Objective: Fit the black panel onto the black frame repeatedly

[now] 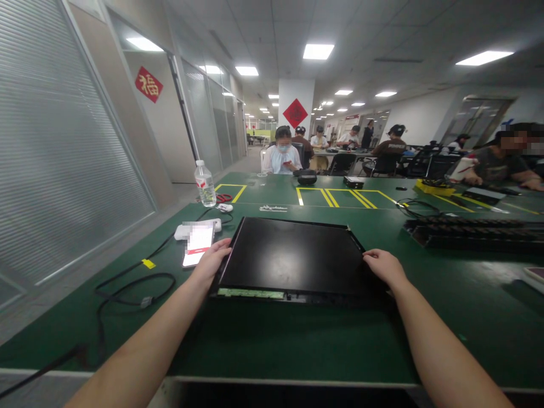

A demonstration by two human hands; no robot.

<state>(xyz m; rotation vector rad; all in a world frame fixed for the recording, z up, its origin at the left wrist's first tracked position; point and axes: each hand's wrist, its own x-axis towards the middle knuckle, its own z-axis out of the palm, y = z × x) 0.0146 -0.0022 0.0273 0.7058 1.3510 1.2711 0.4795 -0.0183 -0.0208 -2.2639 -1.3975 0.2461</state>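
Note:
A flat black display panel [289,258] lies screen side up in front of me, with a green circuit strip [250,293] along its near edge. My left hand [216,256] grips the panel's left edge, its fingers partly hidden by the frame. On the opposite side, my right hand [385,266] pinches the right edge between thumb and fingers. Just left of my left hand lies a phone [199,243] with a lit screen, overlapping a white power strip or similar long white object [181,231].
Black cables [159,276] loop over the green table [297,340] at left. A water bottle [205,184], red-handled tool [224,198] and caliper [273,208] sit farther back. Black racks [476,235] stand right. A masked person [283,156] sits across; another person [497,161] is at right.

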